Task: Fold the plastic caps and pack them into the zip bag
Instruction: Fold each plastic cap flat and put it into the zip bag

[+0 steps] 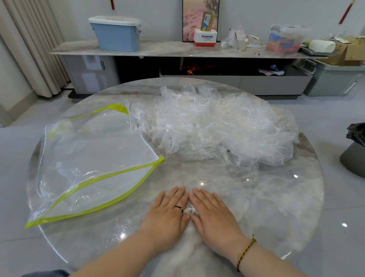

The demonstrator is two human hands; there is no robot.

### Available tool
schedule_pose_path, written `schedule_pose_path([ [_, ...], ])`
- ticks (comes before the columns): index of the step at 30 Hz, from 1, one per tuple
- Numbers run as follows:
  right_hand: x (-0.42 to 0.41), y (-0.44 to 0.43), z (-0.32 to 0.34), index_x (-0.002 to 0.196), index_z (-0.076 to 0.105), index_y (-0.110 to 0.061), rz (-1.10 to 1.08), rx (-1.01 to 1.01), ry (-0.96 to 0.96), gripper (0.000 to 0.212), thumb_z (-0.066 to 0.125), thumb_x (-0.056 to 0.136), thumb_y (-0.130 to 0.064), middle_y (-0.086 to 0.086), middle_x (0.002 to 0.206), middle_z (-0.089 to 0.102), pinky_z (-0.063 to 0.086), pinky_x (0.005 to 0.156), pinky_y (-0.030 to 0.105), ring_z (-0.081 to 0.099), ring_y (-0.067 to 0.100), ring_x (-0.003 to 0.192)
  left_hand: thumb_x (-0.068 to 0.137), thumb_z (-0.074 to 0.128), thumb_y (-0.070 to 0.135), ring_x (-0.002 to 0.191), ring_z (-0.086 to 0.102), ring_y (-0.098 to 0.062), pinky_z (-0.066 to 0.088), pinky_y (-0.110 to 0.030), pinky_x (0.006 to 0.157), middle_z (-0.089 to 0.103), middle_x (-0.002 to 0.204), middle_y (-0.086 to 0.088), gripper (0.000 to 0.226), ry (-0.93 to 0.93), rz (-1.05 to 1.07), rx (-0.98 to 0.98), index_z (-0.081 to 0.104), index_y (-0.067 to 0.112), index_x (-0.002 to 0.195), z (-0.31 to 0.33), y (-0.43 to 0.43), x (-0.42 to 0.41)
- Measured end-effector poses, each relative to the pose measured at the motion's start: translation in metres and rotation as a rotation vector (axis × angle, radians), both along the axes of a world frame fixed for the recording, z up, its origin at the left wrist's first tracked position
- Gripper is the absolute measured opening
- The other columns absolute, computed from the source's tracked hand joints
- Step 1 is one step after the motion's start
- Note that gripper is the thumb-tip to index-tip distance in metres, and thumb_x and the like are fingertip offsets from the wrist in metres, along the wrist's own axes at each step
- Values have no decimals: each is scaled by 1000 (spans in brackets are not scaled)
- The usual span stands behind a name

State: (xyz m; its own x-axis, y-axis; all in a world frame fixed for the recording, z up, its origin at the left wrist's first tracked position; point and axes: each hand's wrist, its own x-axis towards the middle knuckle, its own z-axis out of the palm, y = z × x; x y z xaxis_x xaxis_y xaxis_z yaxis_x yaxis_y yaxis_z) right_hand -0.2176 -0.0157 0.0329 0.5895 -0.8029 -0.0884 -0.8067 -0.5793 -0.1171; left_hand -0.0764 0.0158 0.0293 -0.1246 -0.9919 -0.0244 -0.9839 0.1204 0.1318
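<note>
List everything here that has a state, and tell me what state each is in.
Clear zip bag with lime-green trim: mouth gaping open.
Heap of clear crinkled plastic caps: loose, unfolded, outside the bag.
Left hand: fingers straight, palm down.
Right hand: fingers straight, palm down.
Single clear plastic cap: pressed flat beneath both hands.
Blue plastic bin: white lid on.

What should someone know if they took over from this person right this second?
Left hand and right hand: fingers straight, side by side, pressing one clear plastic cap flat on the table.
Pile of caps: unfolded, far side.
Zip bag: left, mouth open, contents unclear.
Done: one cap spread.
Left: fold it, bag it, then the pile.
</note>
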Motion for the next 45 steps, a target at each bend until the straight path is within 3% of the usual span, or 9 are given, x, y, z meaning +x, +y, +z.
schedule_pose_path([
  [4,-2,-2,-5,99,73,-21,3,45,34,78,-4,98,-33,-7,108,69,30,94,23,65,7,99,81,26,40,107,61,-8,27,-27,96,66,115,0,56,44,-1,184,72,15,104,1,1,0],
  [8,-6,-4,6,122,60,-16,2,-7,32,77,-5,93,-46,-1,132,54,17,112,30,51,12,122,60,-21,53,138,-4,0,-9,-19,107,-8,145,14,100,67,-6,75,9,18,148,-3,-2,-1],
  [12,-10,-12,28,95,67,-21,-47,-121,-95,48,34,69,-45,-4,98,67,51,81,28,65,17,92,72,-2,60,133,32,-11,23,-19,106,37,145,6,89,290,86,32,39,22,139,13,-11,13],
  [15,-17,-18,50,80,48,-28,-74,-106,-12,5,51,78,-32,-15,73,42,28,76,25,51,14,86,96,38,32,118,47,-10,36,-19,93,53,125,7,34,306,136,2,53,21,124,18,-15,28],
  [23,-31,-27,38,109,59,-20,-79,2,98,24,42,92,-18,-2,108,61,27,80,27,48,18,106,91,49,23,83,48,-15,29,-17,52,39,69,12,30,222,204,137,31,29,67,21,-11,24],
  [28,-26,-35,27,91,67,-19,41,-418,-263,28,59,64,-17,-4,82,66,33,72,22,50,14,79,89,49,19,65,47,-14,33,-23,56,41,66,12,32,271,320,214,31,26,64,21,-5,21],
  [34,-13,13,25,95,47,-23,524,-144,-202,46,58,51,-33,-6,88,63,48,77,20,58,11,84,87,48,11,42,48,-12,38,-20,45,50,57,2,25,423,462,255,35,19,68,25,-2,20],
  [42,-13,25,11,86,65,-18,411,-49,-208,36,61,50,-19,-4,78,62,50,62,17,61,13,67,78,46,37,84,49,-10,33,-19,69,45,76,17,13,296,127,-73,46,30,89,40,18,21],
  [45,-13,18,17,73,65,-27,317,-39,-200,30,41,55,-26,-13,66,59,42,52,11,58,4,56,55,33,47,106,47,-2,28,-8,88,59,111,8,57,270,-195,-62,63,27,99,37,23,22],
])
